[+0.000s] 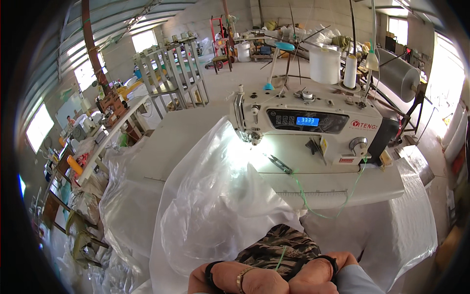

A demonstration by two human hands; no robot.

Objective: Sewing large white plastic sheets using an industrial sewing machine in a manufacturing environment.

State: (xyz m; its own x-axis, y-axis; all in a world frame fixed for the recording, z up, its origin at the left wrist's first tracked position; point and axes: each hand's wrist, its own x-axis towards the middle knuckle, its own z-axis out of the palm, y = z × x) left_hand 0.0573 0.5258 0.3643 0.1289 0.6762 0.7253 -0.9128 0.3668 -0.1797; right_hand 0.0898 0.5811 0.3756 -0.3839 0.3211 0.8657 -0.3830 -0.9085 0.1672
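A white sewing machine (pixel 313 125) with a blue-lit display (pixel 307 121) stands at one o'clock on the pale surface (pixel 342 188), thread snips (pixel 280 164) before it, two white thread cones (pixel 325 65) behind, and a grey metal rack (pixel 171 73) at eleven o'clock.

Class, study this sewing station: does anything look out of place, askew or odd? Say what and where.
A loose green thread trails off the white sewing machine and droops over the table's front edge. Small metal snips lie askew on the machine bed. Clear plastic sheeting is heaped up left of the needle.
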